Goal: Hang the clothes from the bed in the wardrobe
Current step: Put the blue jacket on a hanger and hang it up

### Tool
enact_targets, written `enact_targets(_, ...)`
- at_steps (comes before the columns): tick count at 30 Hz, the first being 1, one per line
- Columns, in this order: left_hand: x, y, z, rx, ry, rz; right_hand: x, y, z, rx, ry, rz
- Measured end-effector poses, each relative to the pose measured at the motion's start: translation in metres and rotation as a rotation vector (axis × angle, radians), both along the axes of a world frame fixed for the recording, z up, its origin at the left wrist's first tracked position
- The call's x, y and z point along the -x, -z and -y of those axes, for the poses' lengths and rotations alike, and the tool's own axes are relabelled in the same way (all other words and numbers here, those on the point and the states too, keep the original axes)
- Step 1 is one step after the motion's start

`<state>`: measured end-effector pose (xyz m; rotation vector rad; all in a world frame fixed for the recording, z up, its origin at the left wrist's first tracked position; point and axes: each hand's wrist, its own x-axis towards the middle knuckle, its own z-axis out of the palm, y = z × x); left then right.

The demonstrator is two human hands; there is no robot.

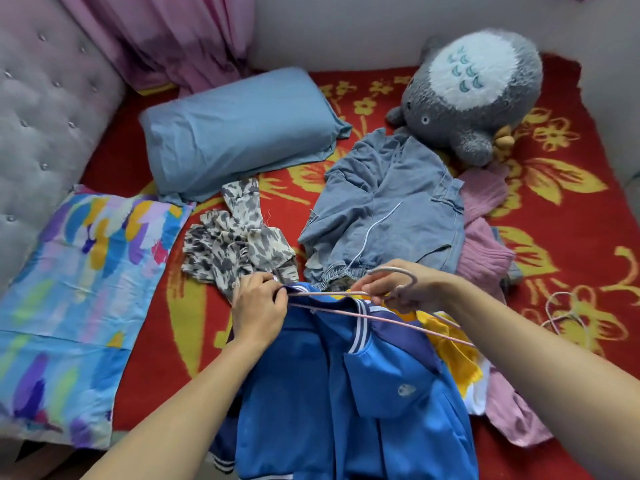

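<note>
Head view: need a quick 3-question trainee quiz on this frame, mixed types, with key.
1. True or false: the right hand holds the pink hanger near its hook.
2. What does the left hand grip? A) the collar of the blue jacket B) the plush toy C) the blue pillow
3. Fill in: on the red blanket, to the right of the right arm, lies a spare ____.

Key: 1 true; 2 A; 3 hanger, the spare hanger.
</note>
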<state>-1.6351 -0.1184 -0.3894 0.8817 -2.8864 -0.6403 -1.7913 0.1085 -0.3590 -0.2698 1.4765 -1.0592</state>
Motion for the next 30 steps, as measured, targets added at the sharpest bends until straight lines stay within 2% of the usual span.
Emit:
enact_targets(3,-0.008,0.001,0.004,0.102,0.161,-0.009,-0.019,0.013,0.017,0.069,-0.004,-0.104)
enact_targets(7,-0.018,0.002,0.032,0.175,0.112,0.071,-0.022,0.011,0.008,0.066,-0.02,-0.131)
enact_targets(11,-0.025,0.0,0.034,0.115,0.096,0.111,-0.008,0.001,-0.02,0.033,0.021,-0.138)
enact_targets(15,-0.017,-0.011,-0.001,-0.01,0.279,-0.03,-0.016,0.002,-0.004,0.005,0.015,-0.158)
enact_targets(18,-0.011,-0.019,-0.011,-0.1,0.31,-0.107,-0.024,0.007,0.015,-0.021,-0.03,-0.094)
enact_targets(21,-0.013,-0.023,0.007,-0.159,0.168,-0.148,-0.024,0.012,0.014,-0.006,-0.082,-0.003)
enact_targets(25,-0.02,-0.025,0.029,-0.183,0.077,-0.069,-0.008,0.004,-0.01,0.04,-0.007,0.128)
enact_targets(30,-0.015,-0.036,0.01,-0.178,0.23,-0.067,-0.019,0.018,0.004,0.033,-0.024,0.124)
